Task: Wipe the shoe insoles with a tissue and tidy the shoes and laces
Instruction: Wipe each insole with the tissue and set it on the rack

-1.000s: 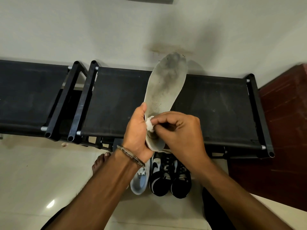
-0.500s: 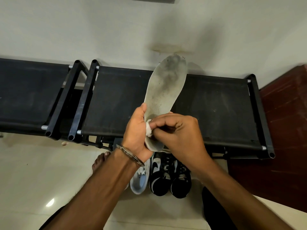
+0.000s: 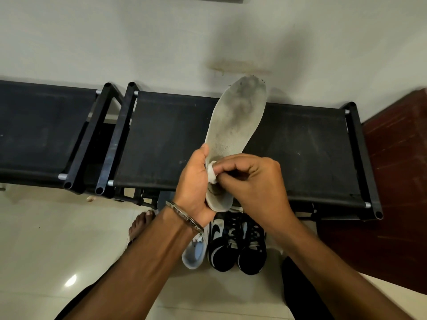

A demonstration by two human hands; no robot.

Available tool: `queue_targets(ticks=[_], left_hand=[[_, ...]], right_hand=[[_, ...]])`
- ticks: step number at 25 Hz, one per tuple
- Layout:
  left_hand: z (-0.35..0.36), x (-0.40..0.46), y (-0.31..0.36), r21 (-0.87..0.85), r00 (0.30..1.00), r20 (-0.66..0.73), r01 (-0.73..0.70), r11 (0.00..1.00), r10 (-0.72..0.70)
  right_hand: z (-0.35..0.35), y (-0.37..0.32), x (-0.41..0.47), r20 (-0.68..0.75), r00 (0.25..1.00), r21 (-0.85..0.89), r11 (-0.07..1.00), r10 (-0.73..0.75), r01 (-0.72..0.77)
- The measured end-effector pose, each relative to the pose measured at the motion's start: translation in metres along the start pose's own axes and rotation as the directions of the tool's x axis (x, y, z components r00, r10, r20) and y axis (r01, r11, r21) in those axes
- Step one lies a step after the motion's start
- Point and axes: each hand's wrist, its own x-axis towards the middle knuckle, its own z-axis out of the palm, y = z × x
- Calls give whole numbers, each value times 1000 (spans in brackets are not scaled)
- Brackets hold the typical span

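Note:
A dirty grey-white insole [image 3: 235, 125] stands nearly upright in front of me, toe end up and smudged black. My left hand [image 3: 194, 183] grips its heel end from the left side, thumb along the edge. My right hand [image 3: 251, 181] pinches a small wad of white tissue [image 3: 212, 172] and presses it against the insole's lower part. On the floor below, a pair of black-and-white sneakers [image 3: 238, 243] with black laces stands side by side, and a white shoe [image 3: 195, 252] lies just left of them, partly hidden by my left wrist.
Two black fabric-topped racks [image 3: 161, 139] [image 3: 39, 130] stand against the pale wall. A dark red surface [image 3: 397, 172] fills the right side. My bare foot [image 3: 141, 222] rests on the pale tiled floor [image 3: 57, 239] left of the shoes.
My right hand has slid the tissue slightly up and left along the insole's lower part. The insole and left hand have stayed nearly still.

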Motion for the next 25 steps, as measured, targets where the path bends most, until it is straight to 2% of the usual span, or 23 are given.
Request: queue_targets(ticks=[2, 3, 4, 6, 8, 9, 11, 12, 13, 15, 16, 17, 20, 21, 22, 25], left_hand=[[-4, 3, 7, -38, 1000, -12, -7, 999, 6], [-4, 3, 9, -42, 1000, -18, -11, 999, 11], [-5, 3, 8, -33, 1000, -19, -13, 999, 12], [-4, 1, 4, -32, 1000, 7, -8, 999, 8], [-2, -1, -4, -48, 998, 56, 3, 999, -1], [-2, -2, -6, -44, 997, 78, 11, 999, -8], [-3, 0, -5, -32, 995, 103, 6, 999, -2], [-3, 1, -3, -33, 994, 106, -2, 999, 6], [-4, 2, 0, -46, 995, 99, -5, 999, 10], [-6, 4, 4, -79, 997, 83, 13, 997, -6], [-5, 4, 4, -86, 996, 84, 25, 996, -18], [-4, 3, 2, -86, 996, 86, 27, 996, -19], [-1, 2, -8, -71, 992, 127, 24, 997, -15], [0, 1, -9, -74, 991, 132, 30, 997, -20], [-1, 2, -7, -83, 992, 124, 33, 996, -23], [-7, 4, 3, -105, 994, 103, 35, 994, -24]], right_hand=[[-7, -6, 0, 259, 965, 101, 993, 29, -57], [-11, -8, -1, 360, 933, 82, 996, 11, -44], [-14, -9, -1, 392, 920, 19, 1000, -12, 6], [-15, -4, 1, 266, 958, -216, 962, -107, 167], [-14, 5, 4, 73, 974, -414, 882, -212, 223], [-15, 10, 6, -30, 973, -426, 884, -228, 194], [-18, 14, 9, -182, 971, -265, 959, -153, 102], [-19, 11, 9, -178, 978, -152, 985, -107, 80], [-18, 6, 7, -103, 991, -60, 995, -87, 81], [-14, -5, -1, 165, 979, -4, 992, -124, 126], [-12, -7, -3, 251, 958, -30, 988, -139, 151], [-14, -3, -1, 240, 959, -85, 981, -150, 174], [-25, 13, 10, -58, 980, -331, 929, -192, 162], [-25, 13, 11, -101, 979, -335, 933, -175, 132], [-23, 10, 9, -62, 986, -294, 947, -158, 133], [-11, -6, -3, 248, 959, -122, 977, -140, 174]])
